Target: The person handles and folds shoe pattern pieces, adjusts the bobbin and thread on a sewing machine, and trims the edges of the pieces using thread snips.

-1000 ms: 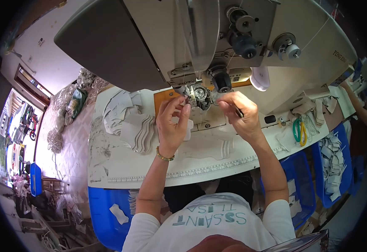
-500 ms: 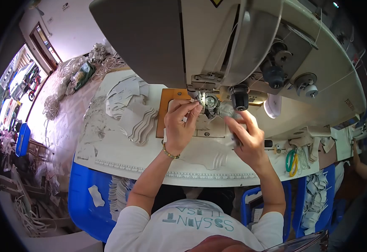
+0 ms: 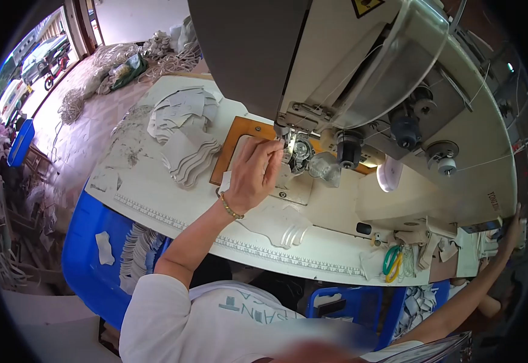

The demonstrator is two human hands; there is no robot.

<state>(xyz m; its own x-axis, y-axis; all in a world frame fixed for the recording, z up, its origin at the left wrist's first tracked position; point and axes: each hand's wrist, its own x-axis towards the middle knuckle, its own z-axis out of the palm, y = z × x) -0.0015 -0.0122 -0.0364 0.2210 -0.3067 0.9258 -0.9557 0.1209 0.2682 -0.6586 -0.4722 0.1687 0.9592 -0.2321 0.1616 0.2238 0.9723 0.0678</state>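
My left hand [image 3: 255,172] is raised beside the needle area of a large sewing machine [image 3: 433,193]. Its thumb and fingertips are pinched together; whatever is between them is too small to make out. Just right of those fingertips is the open metal hook mechanism [image 3: 301,150], with a clear plastic cover [image 3: 325,169] next to it. My right hand [image 3: 511,230] reaches to the machine's far right end, its fingers small and partly hidden there. An orange-brown plate [image 3: 226,156] lies on the table under the left hand.
White cut pieces [image 3: 185,112] are piled on the table's left side, with another small stack [image 3: 282,227] in front. A printed ruler [image 3: 264,253] follows the front edge. Green-handled and yellow-handled scissors [image 3: 392,266] lie at right. Blue bins [image 3: 85,266] stand below, holding pieces.
My right hand has left the hook area and stretched far right to the machine's end. My left hand stays pinched by the needle. The view has shifted and tilted.
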